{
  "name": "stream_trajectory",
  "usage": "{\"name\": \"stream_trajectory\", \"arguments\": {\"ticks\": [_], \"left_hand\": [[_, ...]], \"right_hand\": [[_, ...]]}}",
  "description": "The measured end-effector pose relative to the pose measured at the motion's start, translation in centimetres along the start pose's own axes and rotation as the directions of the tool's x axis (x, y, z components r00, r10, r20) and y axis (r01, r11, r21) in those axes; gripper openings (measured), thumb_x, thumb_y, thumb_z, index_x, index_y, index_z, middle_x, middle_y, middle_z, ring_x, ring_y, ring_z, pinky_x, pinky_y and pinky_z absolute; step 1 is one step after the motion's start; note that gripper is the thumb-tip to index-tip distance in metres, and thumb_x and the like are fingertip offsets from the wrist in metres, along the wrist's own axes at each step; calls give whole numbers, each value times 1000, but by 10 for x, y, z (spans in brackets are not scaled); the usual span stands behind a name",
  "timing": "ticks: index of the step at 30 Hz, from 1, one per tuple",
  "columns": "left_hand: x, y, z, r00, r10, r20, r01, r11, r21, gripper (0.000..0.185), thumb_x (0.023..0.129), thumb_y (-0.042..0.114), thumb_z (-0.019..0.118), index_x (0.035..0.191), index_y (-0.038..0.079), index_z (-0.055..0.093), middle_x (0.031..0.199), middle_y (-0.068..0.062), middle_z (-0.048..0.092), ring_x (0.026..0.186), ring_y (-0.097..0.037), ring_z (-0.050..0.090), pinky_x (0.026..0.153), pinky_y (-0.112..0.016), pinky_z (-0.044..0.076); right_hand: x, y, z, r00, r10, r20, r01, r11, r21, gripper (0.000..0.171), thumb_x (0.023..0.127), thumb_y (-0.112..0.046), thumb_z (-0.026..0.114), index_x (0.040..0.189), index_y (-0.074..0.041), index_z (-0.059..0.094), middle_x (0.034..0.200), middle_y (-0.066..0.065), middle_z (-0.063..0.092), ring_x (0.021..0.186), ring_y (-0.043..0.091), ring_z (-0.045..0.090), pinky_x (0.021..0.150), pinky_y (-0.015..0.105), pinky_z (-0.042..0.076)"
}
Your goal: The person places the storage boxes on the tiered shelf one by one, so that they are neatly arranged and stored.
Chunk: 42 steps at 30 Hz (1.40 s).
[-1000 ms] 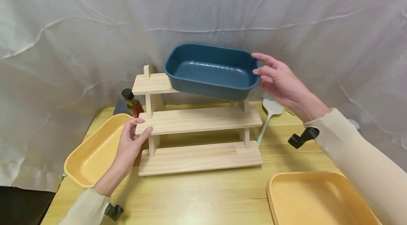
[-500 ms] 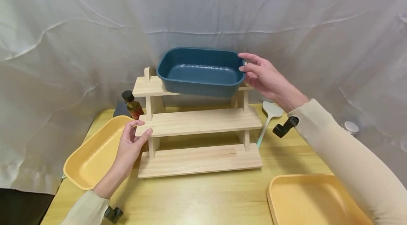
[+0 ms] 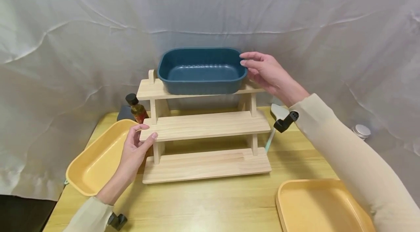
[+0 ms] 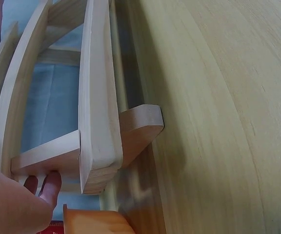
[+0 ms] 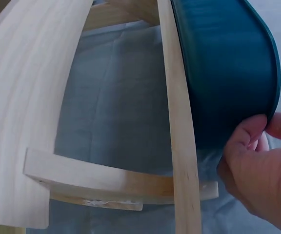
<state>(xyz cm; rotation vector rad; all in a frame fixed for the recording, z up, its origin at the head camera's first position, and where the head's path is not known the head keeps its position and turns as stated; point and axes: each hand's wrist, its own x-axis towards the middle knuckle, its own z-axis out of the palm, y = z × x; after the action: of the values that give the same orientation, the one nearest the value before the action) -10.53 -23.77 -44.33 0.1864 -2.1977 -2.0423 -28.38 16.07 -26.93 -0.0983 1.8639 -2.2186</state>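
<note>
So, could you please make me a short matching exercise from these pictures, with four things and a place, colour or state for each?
Column one
1. Tub
2. Bottle
3. Left hand
4. Right hand

Column two
A. Grips the left end of the middle shelf
B. Dark blue
C. Pinches the tub's rim
D. Topped with a black cap

Right pairs
1-B, 2-D, 3-A, 4-C

Creased grey sheeting [image 3: 210, 6] is hung behind a yellowish wood-grain tabletop [image 3: 170, 203], on which light is reflected.
</note>
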Motion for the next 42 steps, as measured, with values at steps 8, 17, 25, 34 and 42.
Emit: {"name": "stream_trajectory", "arguments": {"ticks": [8,17,25,34,42], "left_hand": [[0,0,-2,1000,-1,1,1,1000,-2,44,107,19,75,142,12,48,165,0,41,83,-14,55,82,-21,49],[0,2,-4,1000,-4,-18,4,1000,-9,41,107,17,75,139,11,49,162,0,43,77,-12,52,77,-20,48],[1,2,-5,1000,-13,-11,13,1000,-16,42,107,18,75,140,12,50,118,0,59,79,-13,50,76,-21,48],[-4,4,-9,999,-36,-19,35,996,-88,40,107,15,75,139,12,51,112,1,61,83,-12,54,82,-21,53],[-3,6,-11,999,-35,6,35,990,-134,37,108,12,72,138,9,50,124,-1,62,103,-10,66,92,-26,59]], "right_hand": [[9,-4,5,999,-11,-36,9,998,-57,36,108,-7,69,142,3,60,120,12,62,71,12,55,72,17,56],[16,-8,10,999,-36,-24,35,998,-60,32,107,-2,68,136,9,60,115,12,61,73,14,56,72,17,57],[12,0,14,989,-121,-82,116,991,-61,23,107,-1,68,127,9,63,106,9,64,74,13,58,69,16,56],[-1,-1,12,970,-165,-181,162,986,-29,18,106,-4,68,122,1,64,108,6,62,98,20,60,84,26,54],[-28,-4,-13,959,-200,-202,206,978,14,8,107,-5,67,114,-1,68,103,5,59,94,19,53,82,27,50]]}}
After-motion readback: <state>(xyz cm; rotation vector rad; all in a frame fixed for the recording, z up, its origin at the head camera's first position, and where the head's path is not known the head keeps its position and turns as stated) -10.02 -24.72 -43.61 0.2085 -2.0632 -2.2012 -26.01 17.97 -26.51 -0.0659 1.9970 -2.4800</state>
